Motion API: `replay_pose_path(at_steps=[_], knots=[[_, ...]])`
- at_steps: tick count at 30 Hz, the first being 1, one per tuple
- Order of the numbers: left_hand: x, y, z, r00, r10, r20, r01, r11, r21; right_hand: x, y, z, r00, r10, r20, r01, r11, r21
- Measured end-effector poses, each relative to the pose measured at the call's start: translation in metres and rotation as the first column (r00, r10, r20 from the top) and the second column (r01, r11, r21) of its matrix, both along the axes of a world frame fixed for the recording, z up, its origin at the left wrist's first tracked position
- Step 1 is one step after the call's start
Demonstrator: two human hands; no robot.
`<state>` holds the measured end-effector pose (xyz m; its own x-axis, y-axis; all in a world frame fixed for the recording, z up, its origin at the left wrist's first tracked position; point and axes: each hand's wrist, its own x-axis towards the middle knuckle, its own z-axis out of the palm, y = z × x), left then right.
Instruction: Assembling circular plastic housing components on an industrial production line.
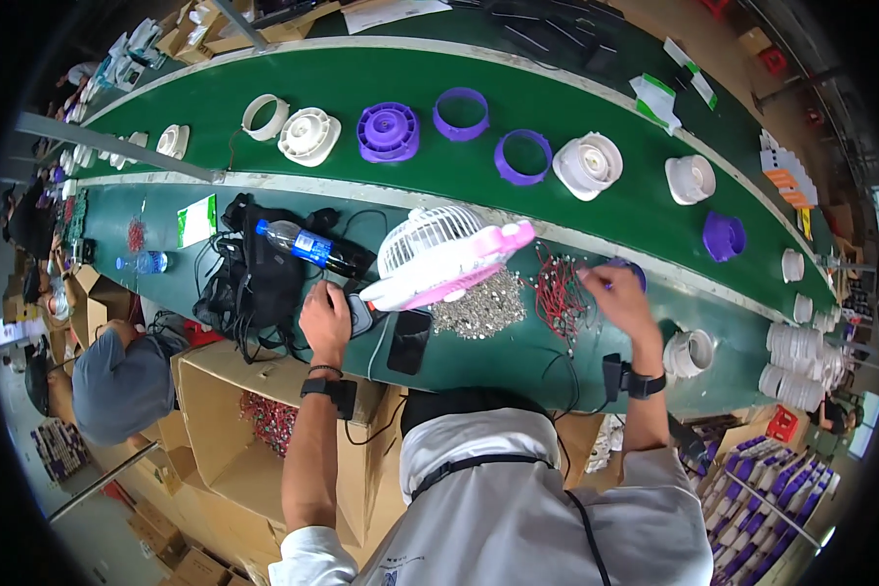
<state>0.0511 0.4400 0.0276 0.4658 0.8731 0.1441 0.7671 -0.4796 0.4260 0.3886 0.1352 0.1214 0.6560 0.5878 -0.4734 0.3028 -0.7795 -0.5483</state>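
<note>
My left hand (326, 314) is closed, with its fingers curled beside a small grey object (359, 315) near the lower end of a white and pink fan (439, 256). What those fingers hold, if anything, is hidden. My right hand (617, 299) has its fingers bent together at the right side of a bundle of red wires (560, 298). A purple round part (636, 271) shows just behind that hand; whether the hand touches it I cannot tell. Between my hands, in front of the fan, lies a heap of small silvery metal pieces (481, 309).
A black phone (409, 342) lies near the bench's front edge. Left are a dark drink bottle (314, 247) and a black bag (254, 269). White housings (310, 136) and purple rings (461, 114) stand along the green belt. A white ring (690, 353) sits right of my right wrist.
</note>
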Motion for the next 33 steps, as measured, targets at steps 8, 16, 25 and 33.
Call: replay_pose_path(at_steps=[8, 16, 25, 33], knots=[[0.0, -0.003, 0.001, 1.0, 0.016, -0.002, -0.016, 1.0, -0.02, -0.029, -0.05, -0.086, 0.977, 0.205, -0.059, -0.196, 0.973, 0.123], [-0.002, -0.003, -0.001, 1.0, 0.012, 0.01, -0.012, 1.0, -0.013, 0.016, 0.043, -0.076, 0.945, 0.181, 0.273, -0.272, 0.899, 0.344], [-0.002, -0.005, 0.0, 0.999, 0.031, 0.012, -0.031, 0.999, -0.039, 0.115, 0.145, -0.165, 0.928, 0.161, 0.338, -0.184, 0.982, 0.038], [-0.002, -0.002, 0.002, 1.0, 0.017, 0.014, -0.017, 1.0, -0.026, 0.118, 0.176, -0.113, 0.843, -0.055, 0.535, -0.143, 0.936, 0.321]])
